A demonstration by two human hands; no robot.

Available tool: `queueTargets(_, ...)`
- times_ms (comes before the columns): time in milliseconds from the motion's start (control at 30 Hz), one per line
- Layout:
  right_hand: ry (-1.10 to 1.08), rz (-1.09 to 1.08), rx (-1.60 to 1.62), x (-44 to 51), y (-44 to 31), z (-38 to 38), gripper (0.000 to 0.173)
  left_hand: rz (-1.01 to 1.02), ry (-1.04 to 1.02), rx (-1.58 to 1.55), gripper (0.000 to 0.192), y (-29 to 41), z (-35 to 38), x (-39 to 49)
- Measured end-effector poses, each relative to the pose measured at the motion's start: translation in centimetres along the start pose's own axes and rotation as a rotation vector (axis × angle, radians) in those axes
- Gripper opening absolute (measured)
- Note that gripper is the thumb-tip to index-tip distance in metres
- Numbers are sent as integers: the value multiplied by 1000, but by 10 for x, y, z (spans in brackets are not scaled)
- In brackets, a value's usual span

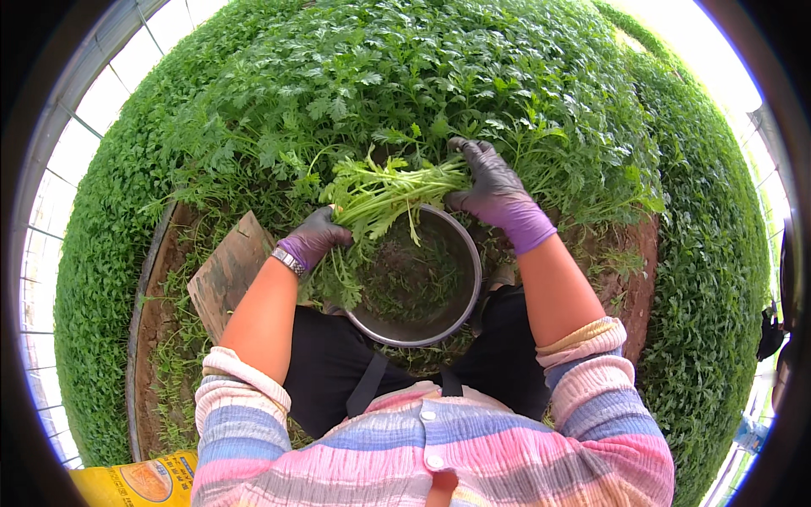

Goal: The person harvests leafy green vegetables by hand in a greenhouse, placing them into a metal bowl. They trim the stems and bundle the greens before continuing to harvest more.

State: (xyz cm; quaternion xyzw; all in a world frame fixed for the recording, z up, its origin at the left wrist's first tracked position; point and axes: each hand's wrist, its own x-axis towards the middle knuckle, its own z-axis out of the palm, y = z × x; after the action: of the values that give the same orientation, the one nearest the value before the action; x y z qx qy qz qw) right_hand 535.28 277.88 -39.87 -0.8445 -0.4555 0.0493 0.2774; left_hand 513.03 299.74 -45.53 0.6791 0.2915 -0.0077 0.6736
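Note:
A bunch of leafy chrysanthemum greens (pixel 394 189) stretches between my gloved hands, just above the far rim of a round metal basin (pixel 476 279). My left hand (pixel 317 237), in a thin dark purple glove with a metal-band watch at the wrist, holds the leafy end. Some leaves hang over the basin's left rim. At the stem ends, my right hand (pixel 494 184) curves its fingers and thumb around the bunch; its palm is hidden from view. Loose leaf scraps and dark residue lie in the basin, which sits between my knees.
Dense greens (pixel 431 70) grow ahead and along both sides. A worn wooden board (pixel 231 272) lies tilted left of the basin. Cut stems litter the soil. A yellow printed bag (pixel 136 481) is at lower left. Greenhouse framing (pixel 70 120) lines the left edge.

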Motion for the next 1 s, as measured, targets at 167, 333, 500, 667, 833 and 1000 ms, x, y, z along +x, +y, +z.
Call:
queueTargets(167,140,148,747,-26,69,-49,46,-91,-21,-11,51,3,0,0)
queueTargets(333,290,649,620,-139,191,-39,29,-87,-30,309,63,-14,-2,7)
queueTargets(500,32,1410,-86,-338,297,7,49,-310,97,1385,61,-12,7,18)
queueTargets(667,47,1898,350,-459,317,71,38,-284,174,1251,44,-17,18,16)
queueTargets(833,330,1681,154,-452,311,129,45,-338,181,406,40,-25,25,18)
queueTargets(1000,223,1588,180,-389,333,142,41,-284,195,235,43,-30,29,20)
